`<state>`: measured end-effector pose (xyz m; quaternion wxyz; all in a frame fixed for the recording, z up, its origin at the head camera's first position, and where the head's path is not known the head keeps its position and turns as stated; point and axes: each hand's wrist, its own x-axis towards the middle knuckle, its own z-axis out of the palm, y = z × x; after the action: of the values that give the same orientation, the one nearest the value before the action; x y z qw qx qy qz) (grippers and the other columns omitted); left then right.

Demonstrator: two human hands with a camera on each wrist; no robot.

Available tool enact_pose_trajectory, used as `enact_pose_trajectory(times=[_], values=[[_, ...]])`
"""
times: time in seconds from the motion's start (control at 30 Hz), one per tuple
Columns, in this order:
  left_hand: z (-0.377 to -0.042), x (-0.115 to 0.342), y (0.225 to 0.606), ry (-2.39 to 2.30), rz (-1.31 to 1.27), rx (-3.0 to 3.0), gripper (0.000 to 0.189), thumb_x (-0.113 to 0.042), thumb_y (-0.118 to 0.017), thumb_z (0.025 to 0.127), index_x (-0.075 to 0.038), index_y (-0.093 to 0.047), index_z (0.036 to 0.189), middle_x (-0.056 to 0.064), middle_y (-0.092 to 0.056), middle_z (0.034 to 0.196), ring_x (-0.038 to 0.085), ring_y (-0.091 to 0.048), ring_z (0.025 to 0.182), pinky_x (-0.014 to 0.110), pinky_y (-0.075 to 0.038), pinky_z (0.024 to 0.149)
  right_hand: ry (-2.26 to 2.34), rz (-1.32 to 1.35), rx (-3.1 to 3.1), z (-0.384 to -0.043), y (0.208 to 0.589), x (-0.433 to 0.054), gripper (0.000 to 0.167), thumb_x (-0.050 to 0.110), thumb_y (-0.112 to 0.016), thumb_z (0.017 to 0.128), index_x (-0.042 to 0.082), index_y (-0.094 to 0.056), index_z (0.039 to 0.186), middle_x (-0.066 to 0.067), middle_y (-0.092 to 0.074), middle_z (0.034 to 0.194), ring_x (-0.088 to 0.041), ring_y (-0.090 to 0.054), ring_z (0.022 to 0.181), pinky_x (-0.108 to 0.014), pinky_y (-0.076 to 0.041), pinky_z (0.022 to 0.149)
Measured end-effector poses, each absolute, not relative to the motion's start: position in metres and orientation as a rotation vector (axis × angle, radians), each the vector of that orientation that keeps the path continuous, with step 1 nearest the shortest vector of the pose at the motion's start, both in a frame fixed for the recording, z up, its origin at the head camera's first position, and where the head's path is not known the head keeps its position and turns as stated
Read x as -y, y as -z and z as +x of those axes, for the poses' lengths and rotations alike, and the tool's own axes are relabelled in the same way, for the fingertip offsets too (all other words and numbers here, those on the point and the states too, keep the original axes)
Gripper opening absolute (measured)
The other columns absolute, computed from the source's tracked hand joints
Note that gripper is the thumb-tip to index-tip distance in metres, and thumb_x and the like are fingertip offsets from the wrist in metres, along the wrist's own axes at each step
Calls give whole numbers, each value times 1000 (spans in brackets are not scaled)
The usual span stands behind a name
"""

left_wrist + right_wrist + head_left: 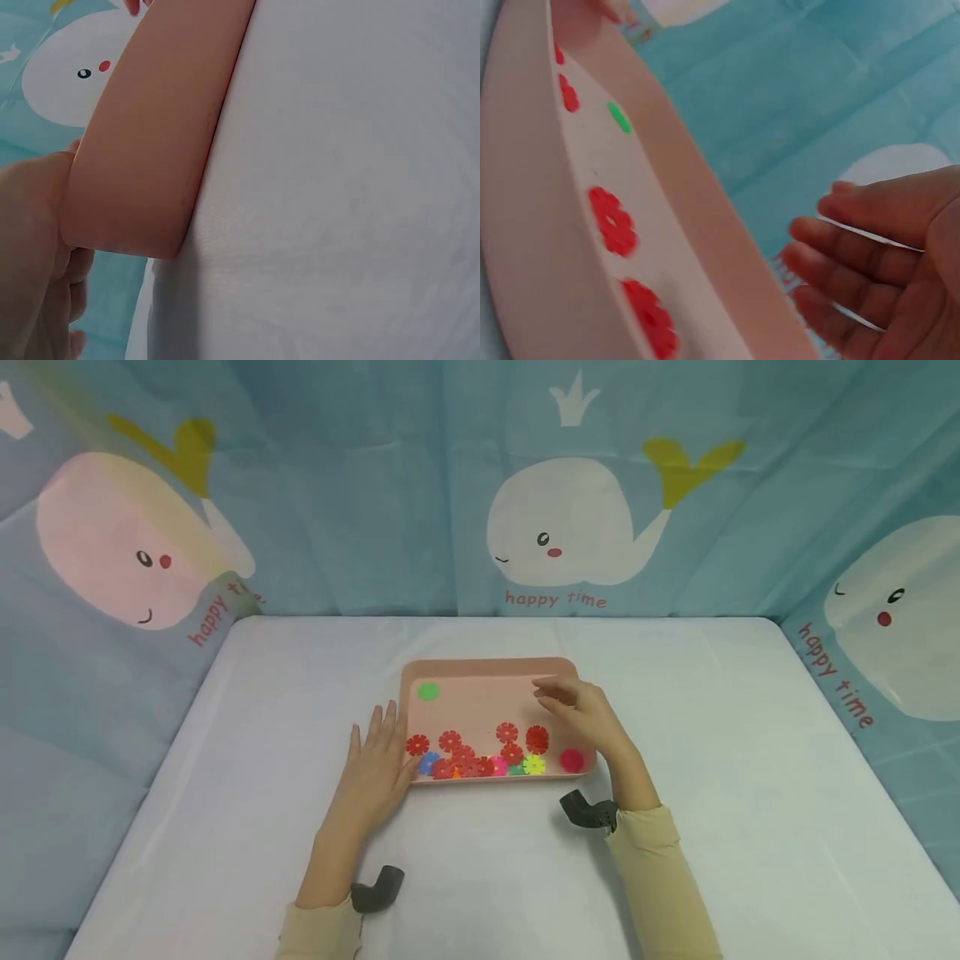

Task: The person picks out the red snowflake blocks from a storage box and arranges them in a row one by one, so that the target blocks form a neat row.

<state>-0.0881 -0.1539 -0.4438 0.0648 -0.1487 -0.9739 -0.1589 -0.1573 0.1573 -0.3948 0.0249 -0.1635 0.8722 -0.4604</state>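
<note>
A shallow pink tray (491,667) lies on the table with notched, flower-like plastic discs along its near side. Most are red discs (450,741); a blue disc (430,764), a yellow disc (534,765) and pink and teal pieces lie among them. My left hand (377,768) rests at the tray's left side with fingers straight, its thumb at the near left corner. Above the tray's right part hovers my right hand (585,708), fingers loosely bent and holding nothing; in the right wrist view its fingers (847,251) are apart from the tray.
A green round piece (428,692) lies in the tray's far left corner, a crimson round piece (572,761) in the near right one. White cloth (487,877) covers the table. A blue whale-print curtain (360,510) hangs behind and at both sides.
</note>
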Motion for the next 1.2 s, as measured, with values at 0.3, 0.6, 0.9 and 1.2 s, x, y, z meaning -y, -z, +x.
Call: enact_pose_trajectory(times=[0.3, 0.6, 0.9, 1.2], values=[[-90, 152, 446, 472, -479, 2992, 73, -38, -46, 96, 3, -16, 149, 17, -13, 155, 33, -7, 143, 55, -6, 112, 1413, -493, -2585, -161, 417, -131, 24, 4, -65, 87, -1, -67, 110, -7, -68, 92, -21, -63, 86, -32, -53, 79], [-89, 159, 440, 502, -500, 3000, 69, -34, -46, 97, 1, -17, 149, 14, -18, 155, 32, -10, 143, 54, -2, 113, 1345, -420, -2616, -164, 437, -125, 22, 5, -72, 82, 4, -70, 104, -3, -67, 89, -17, -61, 81, -29, -53, 74], [-89, 163, 445, 524, -475, 2969, 68, -32, -49, 96, -1, -20, 149, 13, -21, 154, 31, -13, 143, 54, -5, 113, 1261, -402, -2623, -162, 435, -121, 26, 7, -77, 77, 5, -71, 103, -2, -65, 91, -17, -58, 82, -29, -52, 74], [-88, 160, 445, 513, -444, 2997, 66, -30, -45, 97, 1, -19, 149, 13, -18, 155, 31, -11, 143, 56, -6, 112, 1180, -442, -2651, -164, 439, -120, 23, 7, -78, 76, 8, -73, 99, 0, -61, 89, -17, -55, 82, -29, -49, 75]])
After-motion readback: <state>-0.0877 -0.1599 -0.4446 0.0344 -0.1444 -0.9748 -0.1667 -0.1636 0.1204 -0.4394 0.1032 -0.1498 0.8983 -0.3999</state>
